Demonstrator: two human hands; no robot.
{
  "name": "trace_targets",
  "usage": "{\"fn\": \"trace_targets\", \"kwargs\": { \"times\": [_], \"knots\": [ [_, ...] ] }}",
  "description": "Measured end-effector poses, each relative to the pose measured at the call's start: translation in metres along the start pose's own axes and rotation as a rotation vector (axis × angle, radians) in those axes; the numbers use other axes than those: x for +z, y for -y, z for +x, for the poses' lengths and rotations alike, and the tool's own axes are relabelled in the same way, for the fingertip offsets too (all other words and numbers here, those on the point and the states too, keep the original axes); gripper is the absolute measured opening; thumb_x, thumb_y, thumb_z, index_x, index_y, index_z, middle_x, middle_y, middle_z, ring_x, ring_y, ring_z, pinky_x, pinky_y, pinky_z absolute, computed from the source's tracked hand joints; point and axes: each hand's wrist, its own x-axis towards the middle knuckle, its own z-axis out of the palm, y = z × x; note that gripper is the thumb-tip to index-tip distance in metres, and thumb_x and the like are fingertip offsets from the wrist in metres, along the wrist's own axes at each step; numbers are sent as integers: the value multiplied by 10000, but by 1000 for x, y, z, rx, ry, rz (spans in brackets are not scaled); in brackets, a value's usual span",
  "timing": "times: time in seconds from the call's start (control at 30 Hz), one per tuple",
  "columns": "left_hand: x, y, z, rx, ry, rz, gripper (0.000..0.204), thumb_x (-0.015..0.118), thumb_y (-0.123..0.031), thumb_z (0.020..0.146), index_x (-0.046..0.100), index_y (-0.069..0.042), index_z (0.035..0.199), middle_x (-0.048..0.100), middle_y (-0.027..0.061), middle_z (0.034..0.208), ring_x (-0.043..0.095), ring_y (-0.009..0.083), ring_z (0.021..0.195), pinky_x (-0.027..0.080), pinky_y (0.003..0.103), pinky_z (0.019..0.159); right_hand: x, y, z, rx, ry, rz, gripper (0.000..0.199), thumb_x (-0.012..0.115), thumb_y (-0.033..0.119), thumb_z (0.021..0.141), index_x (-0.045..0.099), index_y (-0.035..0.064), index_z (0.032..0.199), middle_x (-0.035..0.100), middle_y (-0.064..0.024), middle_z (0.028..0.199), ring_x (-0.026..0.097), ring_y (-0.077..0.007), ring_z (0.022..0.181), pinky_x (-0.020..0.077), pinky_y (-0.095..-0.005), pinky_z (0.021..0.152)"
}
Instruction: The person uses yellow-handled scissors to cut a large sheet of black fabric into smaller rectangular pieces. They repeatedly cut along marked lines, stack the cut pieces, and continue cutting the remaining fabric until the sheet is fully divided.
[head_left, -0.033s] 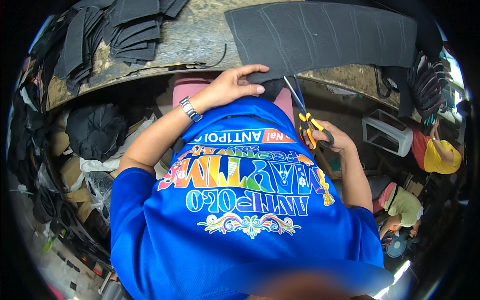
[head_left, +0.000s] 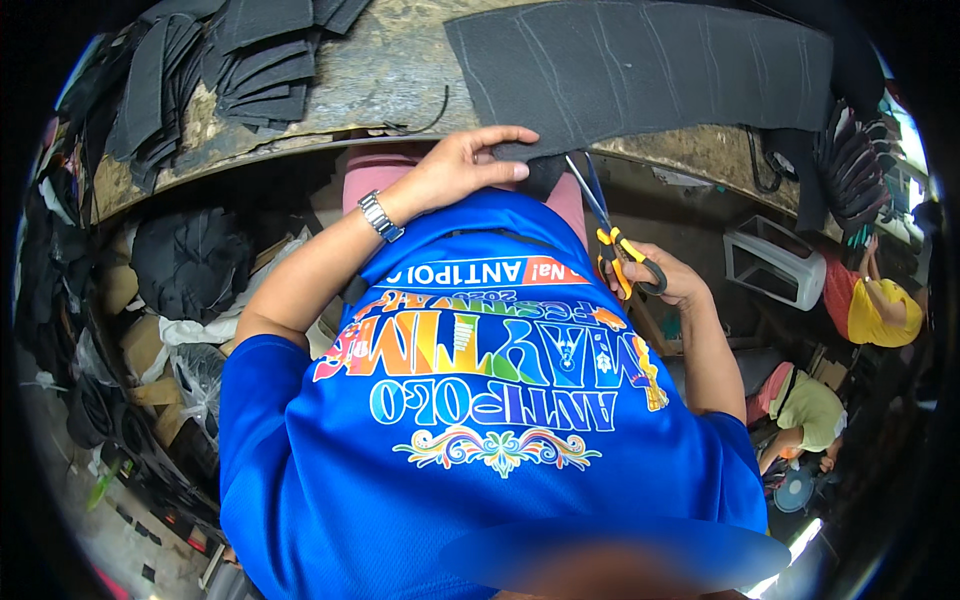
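A long black fabric sheet (head_left: 640,75) with pale lines drawn across it lies on the worktable, its near edge hanging slightly over the front. My left hand (head_left: 465,170), a metal watch on its wrist, grips the sheet's near left corner between thumb and fingers. In my right hand (head_left: 665,275) is a pair of scissors (head_left: 605,225) with yellow and black handles. Their blades are parted, with the tips close by the sheet's near edge, right of my left hand. Whether the blades touch the fabric I cannot tell.
Stacks of cut black pieces (head_left: 265,70) sit at the table's (head_left: 390,70) far left. A black bundle (head_left: 190,262) and plastic bags lie below on the left. On the right stand a white stool (head_left: 775,265) and two other people, with a hanging bunch of dark pieces (head_left: 858,165) above.
The black sheet has shifted very slightly to the left. Both hands and the scissors stay almost where they were.
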Motion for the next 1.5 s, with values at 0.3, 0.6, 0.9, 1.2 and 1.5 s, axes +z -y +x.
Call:
{"fn": "trace_targets", "kwargs": {
  "times": [0.3,0.6,0.9,1.2,1.5],
  "knots": [
    [9,-5,32,227,-257,9,474,733,-42,835,616,-114,1288,686,47,1064,649,75,819,572,221,740,-5,3,23,-152,-3,5,418,651,433,880,581,38,998,603,-53,769,567,-126,662,451,-250,651],
    [10,-6,14,303,-259,61,630,720,9,825,512,-120,1405,591,73,1288,607,107,1013,577,246,802,10,26,40,-214,-19,-8,395,647,438,896,574,57,964,594,-36,756,573,-117,688,450,-245,647],
    [2,-5,10,251,-228,103,667,743,-29,804,498,-112,1418,579,106,1334,598,144,1091,514,285,929,21,26,38,-184,-147,-10,464,678,504,854,585,56,935,571,-22,705,534,-86,597,430,-223,545],
    [0,0,9,470,-294,265,936,805,-52,711,317,-69,1510,376,182,1524,343,240,1418,285,330,1153,27,38,37,-128,-112,11,483,661,521,869,578,45,897,572,-39,683,537,-87,572,414,-211,499],
    [1,2,6,480,-315,276,941,785,-18,733,285,-92,1527,331,193,1545,368,234,1388,349,335,1111,35,54,41,-96,-178,68,378,700,407,890,570,52,881,556,-15,598,479,-80,435,381,-188,439]
  ]
}}
